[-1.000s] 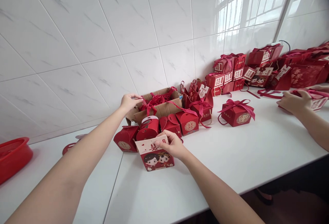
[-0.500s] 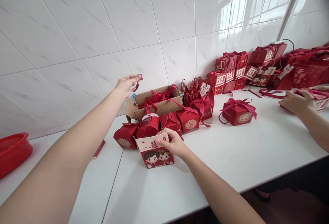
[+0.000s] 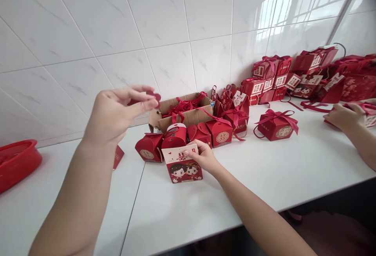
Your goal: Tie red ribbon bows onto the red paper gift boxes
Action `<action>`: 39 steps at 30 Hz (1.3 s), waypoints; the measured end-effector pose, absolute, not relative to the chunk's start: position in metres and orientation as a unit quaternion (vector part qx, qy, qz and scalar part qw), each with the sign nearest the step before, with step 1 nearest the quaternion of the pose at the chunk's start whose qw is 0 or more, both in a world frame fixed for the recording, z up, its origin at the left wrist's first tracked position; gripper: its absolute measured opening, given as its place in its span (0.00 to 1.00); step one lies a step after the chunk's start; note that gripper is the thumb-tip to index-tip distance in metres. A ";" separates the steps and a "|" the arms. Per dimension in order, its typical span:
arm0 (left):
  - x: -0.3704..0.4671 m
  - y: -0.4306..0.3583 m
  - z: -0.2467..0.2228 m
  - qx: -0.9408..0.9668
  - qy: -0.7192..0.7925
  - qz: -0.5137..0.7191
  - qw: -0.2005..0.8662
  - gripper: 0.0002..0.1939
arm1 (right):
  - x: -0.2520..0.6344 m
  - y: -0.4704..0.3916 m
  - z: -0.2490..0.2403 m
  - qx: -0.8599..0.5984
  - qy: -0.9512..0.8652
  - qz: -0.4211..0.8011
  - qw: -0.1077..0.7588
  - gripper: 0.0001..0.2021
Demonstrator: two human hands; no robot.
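My left hand (image 3: 114,111) is raised in front of the tiled wall, its fingers pinched on a dark red ribbon (image 3: 157,96). Most of the ribbon is hidden behind the fingers. With its thumb in front, my right hand (image 3: 202,156) grips the top edge of a red and cream gift box (image 3: 185,170) printed with a cartoon couple, which stands upright on the white table (image 3: 164,217). Just behind it is a row of closed red gift boxes (image 3: 221,134). A cardboard carton (image 3: 185,119) behind that row holds a heap of red ribbons (image 3: 186,106).
A ribbon-tied red box (image 3: 277,127) sits to the right. Stacked red boxes (image 3: 267,83) line the wall. Another person's hand (image 3: 348,117) touches a box at far right. On the left are a red plastic basin (image 3: 20,166) and a small red card (image 3: 118,157).
My left hand has come away from beside the carton, back towards me and leftward, with the ribbon. My right hand still grips the gift box. The view has shifted slightly.
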State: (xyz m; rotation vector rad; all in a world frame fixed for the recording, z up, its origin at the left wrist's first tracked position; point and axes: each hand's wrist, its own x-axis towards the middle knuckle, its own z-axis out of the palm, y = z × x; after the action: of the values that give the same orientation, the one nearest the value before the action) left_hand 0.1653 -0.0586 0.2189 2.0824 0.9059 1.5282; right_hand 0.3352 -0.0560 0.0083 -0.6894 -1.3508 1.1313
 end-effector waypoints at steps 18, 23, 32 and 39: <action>0.114 -0.086 0.177 0.734 0.277 0.473 0.401 0.07 | 0.346 -0.055 0.046 -0.362 -0.575 0.191 0.708 0.22; 0.116 -0.083 0.172 0.735 0.222 0.432 0.473 0.03 | 0.326 -0.085 0.131 -0.257 -0.705 0.183 0.635 0.15; 0.128 -0.082 0.170 0.692 0.182 0.471 0.517 0.03 | 0.312 -0.094 0.153 -0.106 -0.783 0.227 0.569 0.15; 0.138 -0.083 0.169 0.725 0.238 0.508 0.399 0.02 | 0.320 -0.083 0.149 -0.113 -0.770 0.212 0.591 0.11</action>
State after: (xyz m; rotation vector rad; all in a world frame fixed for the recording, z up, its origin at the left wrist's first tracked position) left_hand 0.1377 -0.0835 0.1687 1.8358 0.6023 1.2844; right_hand 0.3204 -0.0826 0.1486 -0.2626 -1.7931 0.4932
